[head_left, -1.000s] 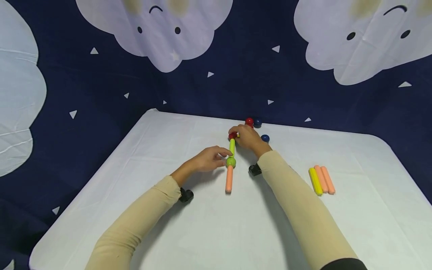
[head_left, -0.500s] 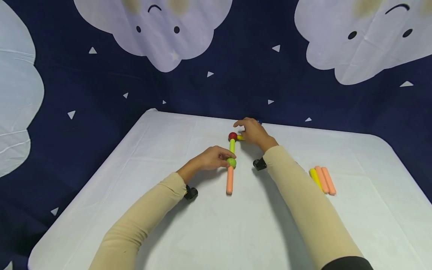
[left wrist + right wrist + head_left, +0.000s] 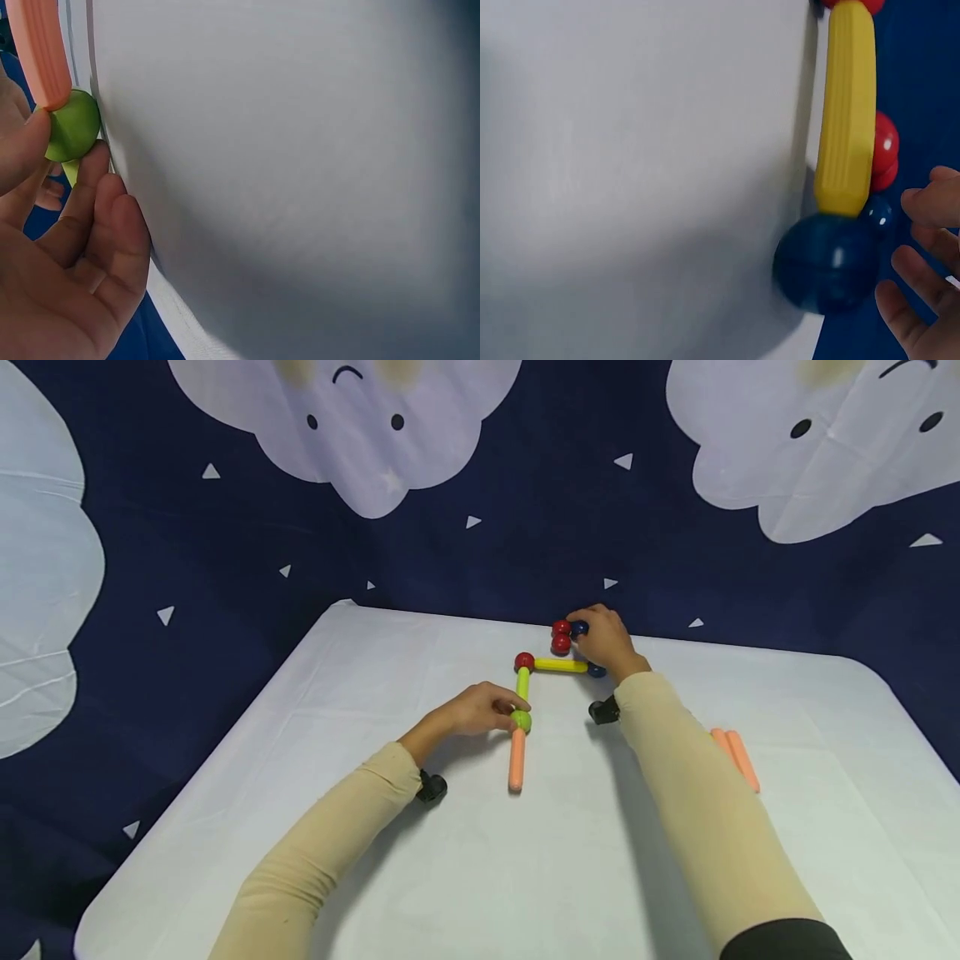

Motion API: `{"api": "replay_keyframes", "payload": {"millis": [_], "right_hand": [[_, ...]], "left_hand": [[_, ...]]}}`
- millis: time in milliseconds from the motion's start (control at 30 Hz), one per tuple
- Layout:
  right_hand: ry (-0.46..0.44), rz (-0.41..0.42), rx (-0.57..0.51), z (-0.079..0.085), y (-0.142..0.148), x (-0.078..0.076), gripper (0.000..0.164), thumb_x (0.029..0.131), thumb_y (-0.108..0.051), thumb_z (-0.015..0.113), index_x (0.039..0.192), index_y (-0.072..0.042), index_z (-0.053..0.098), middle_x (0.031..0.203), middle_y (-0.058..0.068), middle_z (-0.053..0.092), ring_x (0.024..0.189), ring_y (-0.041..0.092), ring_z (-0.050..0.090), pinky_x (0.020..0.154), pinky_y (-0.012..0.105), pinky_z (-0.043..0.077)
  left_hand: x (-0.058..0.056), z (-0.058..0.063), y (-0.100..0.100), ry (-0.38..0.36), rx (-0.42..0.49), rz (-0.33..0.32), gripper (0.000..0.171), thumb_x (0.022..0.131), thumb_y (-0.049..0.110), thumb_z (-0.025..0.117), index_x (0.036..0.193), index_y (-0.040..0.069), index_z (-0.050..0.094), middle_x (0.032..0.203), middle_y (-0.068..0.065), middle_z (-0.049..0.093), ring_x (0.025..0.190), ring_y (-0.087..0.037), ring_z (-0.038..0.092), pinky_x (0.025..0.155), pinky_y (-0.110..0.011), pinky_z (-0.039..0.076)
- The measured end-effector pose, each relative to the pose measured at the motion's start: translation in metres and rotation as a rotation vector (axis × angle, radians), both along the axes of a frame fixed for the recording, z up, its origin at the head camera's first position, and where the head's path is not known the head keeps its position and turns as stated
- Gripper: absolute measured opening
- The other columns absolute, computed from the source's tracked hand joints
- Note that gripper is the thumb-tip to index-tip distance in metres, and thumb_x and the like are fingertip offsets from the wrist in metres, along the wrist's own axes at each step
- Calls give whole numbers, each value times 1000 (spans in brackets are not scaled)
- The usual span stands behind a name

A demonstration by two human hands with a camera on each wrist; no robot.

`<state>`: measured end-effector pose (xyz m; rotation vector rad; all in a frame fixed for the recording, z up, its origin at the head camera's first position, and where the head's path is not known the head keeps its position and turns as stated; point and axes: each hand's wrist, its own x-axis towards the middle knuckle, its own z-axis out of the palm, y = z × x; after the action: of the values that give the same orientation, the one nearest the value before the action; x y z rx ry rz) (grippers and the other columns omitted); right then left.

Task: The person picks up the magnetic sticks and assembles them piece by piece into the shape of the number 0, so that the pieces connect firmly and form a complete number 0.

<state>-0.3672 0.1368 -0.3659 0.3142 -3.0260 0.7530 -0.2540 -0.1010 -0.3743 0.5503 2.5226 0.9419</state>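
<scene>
Shifted rightward since the earlier frame, the right hand (image 3: 606, 639), its grip spread, sits just right of the far dark-blue ball (image 3: 580, 628) beside two red balls (image 3: 561, 644) near the bench's (image 3: 450, 868) far edge, while the left hand (image 3: 478, 710), farther off, pinches the lime-green ball (image 3: 75, 126).

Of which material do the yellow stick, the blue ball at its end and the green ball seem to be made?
Yellow stick: probably moulded plastic, with a soft sheen and straight lengthwise ridges.
Blue ball: glossy, likely plastic, from the bright highlight on its smooth surface; painted metal is possible.
Green ball: perhaps plastic too, smooth, with a duller shine.
</scene>
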Motion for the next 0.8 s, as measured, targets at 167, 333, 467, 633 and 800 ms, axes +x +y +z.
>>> {"api": "replay_keyframes", "payload": {"millis": [167, 333, 467, 633, 800], "right_hand": [[-36, 17, 34, -4, 9, -5, 55, 91, -1, 46, 144, -14, 52, 154, 20, 38, 142, 43, 33, 117, 59, 29], [-87, 27, 54, -4, 14, -9, 61, 92, 0, 43, 150, -16, 44, 157, 21, 33, 144, 44, 29, 118, 60, 26], [-139, 56, 90, -1, 16, -10, 65, 91, 0, 42, 154, -17, 37, 161, 22, 26, 146, 46, 24, 119, 62, 22], [-130, 63, 112, -1, 25, -12, 55, 92, -4, 46, 147, -11, 46, 159, 23, 27, 145, 47, 26, 119, 62, 23], [-104, 44, 65, -1, 32, -11, 51, 92, -3, 49, 143, -9, 49, 156, 24, 34, 143, 45, 31, 118, 60, 25]], "left_hand": [[0, -1, 0, -10, 3, 16, 36, 90, 15, 72, 126, 19, 69, 118, -6, 71, 108, -18, 62, 77, -22, 48], [0, -2, 0, -19, 9, 17, 36, 90, 16, 72, 126, 19, 69, 120, -5, 70, 109, -17, 62, 80, -23, 49], [0, -1, -2, -28, 11, 18, 36, 91, 17, 72, 126, 20, 69, 121, -5, 70, 110, -17, 61, 81, -24, 49], [0, -1, -2, -26, 11, 15, 37, 91, 17, 72, 128, 19, 68, 123, -5, 69, 112, -18, 61, 83, -24, 48], [0, 0, 0, -28, 5, 13, 37, 91, 17, 72, 127, 19, 68, 121, -5, 70, 109, -17, 60, 82, -24, 47]]}}
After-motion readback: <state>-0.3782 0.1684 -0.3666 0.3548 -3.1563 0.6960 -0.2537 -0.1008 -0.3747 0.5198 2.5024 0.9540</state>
